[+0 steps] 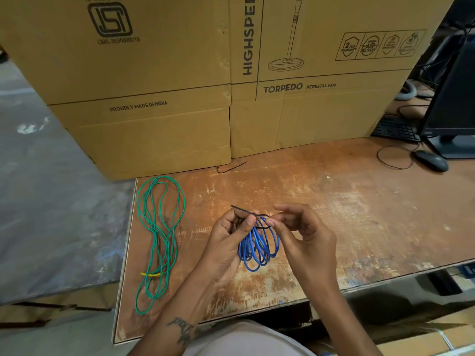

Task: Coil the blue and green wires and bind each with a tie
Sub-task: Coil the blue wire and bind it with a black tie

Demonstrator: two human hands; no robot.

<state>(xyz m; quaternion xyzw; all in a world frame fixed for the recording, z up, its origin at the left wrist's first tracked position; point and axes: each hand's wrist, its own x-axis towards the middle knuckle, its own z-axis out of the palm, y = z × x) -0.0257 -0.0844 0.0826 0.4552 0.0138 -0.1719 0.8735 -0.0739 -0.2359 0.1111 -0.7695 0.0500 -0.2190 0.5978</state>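
Worn, scuffed wooden table (334, 214), orange-brown w/ pale scraped patches, sits in what looks like a workshop or storeroom; grey floor shows off the table's left edge. Two big cardboard boxes (180, 73) printed for a pedestal fan stand at the back, well beyond both hands. Far to the right of the right hand: one monitor (452, 98), one keyboard (395, 129), one mouse (431, 160) w/ its cord. Wires: two. The blue wire (259, 246) is coiled into a tight bunch, held up between the hands just above the tabletop. The left hand (228, 240) grips the coil's top, fingers curled round it, thumb on top. The right hand (303, 235) pinches one end of a black tie (257, 217) w/ thumb and forefinger, other fingers loosely bent; the tie crosses the coil's top, its other end sticking out past the left hand's fingers. The green wire (159, 240) lies in long loose loops on the table, well left of the left hand, w/ one small yellow band (151, 274) on it. Ties: two; the second black tie (231, 167) lies by the boxes, beyond the hands.
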